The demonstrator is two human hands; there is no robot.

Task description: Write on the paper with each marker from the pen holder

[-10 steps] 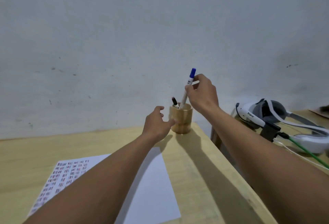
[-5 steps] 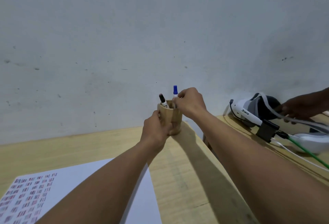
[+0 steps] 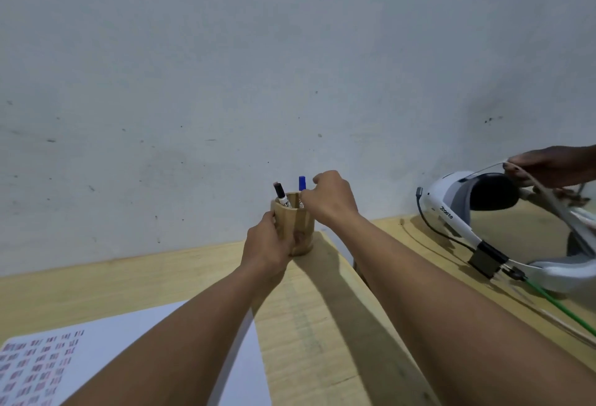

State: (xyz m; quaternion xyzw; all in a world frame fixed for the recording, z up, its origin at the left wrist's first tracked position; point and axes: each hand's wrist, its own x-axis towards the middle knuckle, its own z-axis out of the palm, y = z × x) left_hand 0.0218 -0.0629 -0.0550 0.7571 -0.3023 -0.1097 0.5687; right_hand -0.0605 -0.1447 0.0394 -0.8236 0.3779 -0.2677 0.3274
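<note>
1. Head view: my left hand [image 3: 269, 244] is wrapped around the lower left side of the wooden pen holder [image 3: 295, 223], fingers curled onto its wall, steadying it where it stands near the far edge of the wooden table [image 3: 322, 325].

2. My right hand [image 3: 329, 200] sits at the holder's right rim, fingers bunched toward the blue-capped marker [image 3: 302, 183]. I cannot tell whether they pinch its barrel or merely touch it; the knuckles hide the contact.

3. The relation I'd steer by: both markers stand nearly upright, long axes pointing up out of the holder. The blue one is just left of my right fingertips; the black-capped marker [image 3: 280, 194] leans left, one step further across the mouth. The right hand is the nearer one to both.

4. The paper [image 3: 96, 341] lies well back toward me on the left, partly under my left forearm, with rows of red and blue marks on its left portion.

5. On the neighbouring table, another person's hand [image 3: 554, 168] touches the strap of a white headset [image 3: 458, 209], well apart from my work.
</note>
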